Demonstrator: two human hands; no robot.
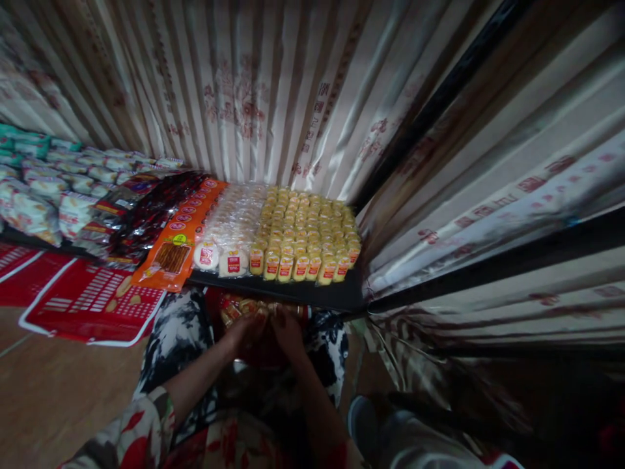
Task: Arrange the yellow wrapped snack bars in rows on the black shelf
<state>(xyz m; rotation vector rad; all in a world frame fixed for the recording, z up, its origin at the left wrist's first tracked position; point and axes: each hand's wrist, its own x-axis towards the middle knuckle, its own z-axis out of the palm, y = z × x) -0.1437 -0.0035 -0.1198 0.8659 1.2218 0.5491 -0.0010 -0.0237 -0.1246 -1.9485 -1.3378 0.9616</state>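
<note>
My left hand [248, 327] and my right hand [287, 329] are close together between my knees, just below the front edge of the dark shelf [322, 294]. Both are over a red container [263, 355] that holds small yellow wrapped packets [234, 307]. The fingers of each hand are curled in among the packets. Dim light and blur hide what they grip. On the shelf above, rows of yellow wrapped cakes [307, 228] stand upright. Beside them are clear-wrapped white round packs [232, 225] with red labels.
Left along the shelf lie an orange snack bag [170, 257], dark shiny packs [156, 212] and white bags [78, 208]. A red basket [97, 299] with a white rim sits below them. Pleated curtain [273, 91] hangs behind and to the right. Another person's shoe [362, 420] is at lower right.
</note>
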